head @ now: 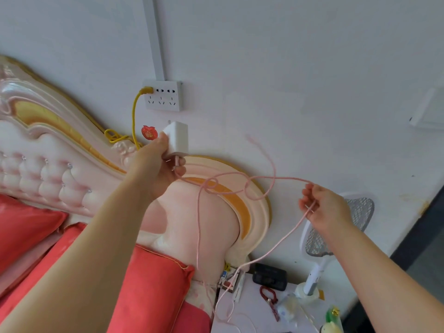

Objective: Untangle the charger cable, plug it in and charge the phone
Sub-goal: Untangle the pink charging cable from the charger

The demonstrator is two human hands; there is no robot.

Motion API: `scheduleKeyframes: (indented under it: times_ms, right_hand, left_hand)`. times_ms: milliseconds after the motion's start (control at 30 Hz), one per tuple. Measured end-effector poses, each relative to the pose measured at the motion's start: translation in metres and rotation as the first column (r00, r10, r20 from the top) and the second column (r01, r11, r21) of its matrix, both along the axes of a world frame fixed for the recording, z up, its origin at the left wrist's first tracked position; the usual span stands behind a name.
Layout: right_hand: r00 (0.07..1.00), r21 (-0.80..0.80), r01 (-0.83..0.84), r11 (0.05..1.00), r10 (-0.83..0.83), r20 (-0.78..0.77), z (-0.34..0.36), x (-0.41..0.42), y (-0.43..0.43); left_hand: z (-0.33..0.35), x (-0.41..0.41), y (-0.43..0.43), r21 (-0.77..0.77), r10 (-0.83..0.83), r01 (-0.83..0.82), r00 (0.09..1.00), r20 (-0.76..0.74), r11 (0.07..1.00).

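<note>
My left hand [156, 167] grips a white charger brick [177, 137] held up just below the white wall socket strip [163, 95]. A pink cable [230, 186] leaves the brick's bottom and runs right in two loose knotted loops to my right hand [322, 207], which pinches it between fingers and thumb. From there the cable drops to the bedside table [249, 316]. A free strand of the cable rises near the wall. No phone is clearly visible.
A yellow plug and cord [134, 116] fill the strip's left socket. A pink-and-gold headboard [60, 150] and red pillows [149, 289] lie left. The table holds a dark device [269, 276], a red bracelet, tape and a mosquito racket [336, 231].
</note>
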State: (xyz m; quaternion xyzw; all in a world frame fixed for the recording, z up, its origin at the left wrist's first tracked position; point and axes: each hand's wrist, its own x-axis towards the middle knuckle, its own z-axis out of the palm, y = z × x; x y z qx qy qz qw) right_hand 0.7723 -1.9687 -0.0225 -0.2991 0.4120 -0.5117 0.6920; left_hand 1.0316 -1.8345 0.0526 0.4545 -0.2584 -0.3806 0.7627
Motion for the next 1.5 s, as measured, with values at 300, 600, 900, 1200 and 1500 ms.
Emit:
scheduleKeyframes:
  times_ms: [300, 600, 900, 1200, 1500]
  right_hand:
    - [0.967, -0.213, -0.175, 0.961, 0.209, 0.148, 0.043, 0.02, 0.015]
    - [0.91, -0.326, -0.298, 0.897, 0.37, 0.187, 0.072, 0.038, 0.031]
    - [0.902, -0.304, -0.224, 0.926, 0.315, 0.295, 0.077, 0.043, 0.028]
    - [0.971, -0.026, -0.083, 0.996, 0.086, 0.223, 0.049, 0.011, 0.006]
    - [0.988, 0.227, 0.13, 0.965, -0.145, 0.051, -0.034, -0.035, -0.011]
  left_hand:
    - [-0.004, -0.03, -0.01, 0.099, -0.063, 0.052, 0.992, 0.105, 0.994]
    - [-0.021, -0.064, -0.011, 0.231, -0.14, 0.021, 0.847, 0.513, 0.973]
    - [-0.031, -0.064, -0.005, 0.23, -0.359, 0.292, 0.866, 0.349, 0.928]
    - [-0.027, -0.047, 0.0, 0.034, -0.225, 0.224, 0.941, 0.252, 0.974]
    - [-0.012, -0.032, 0.007, -0.056, -0.146, 0.17, 0.942, 0.302, 0.984]
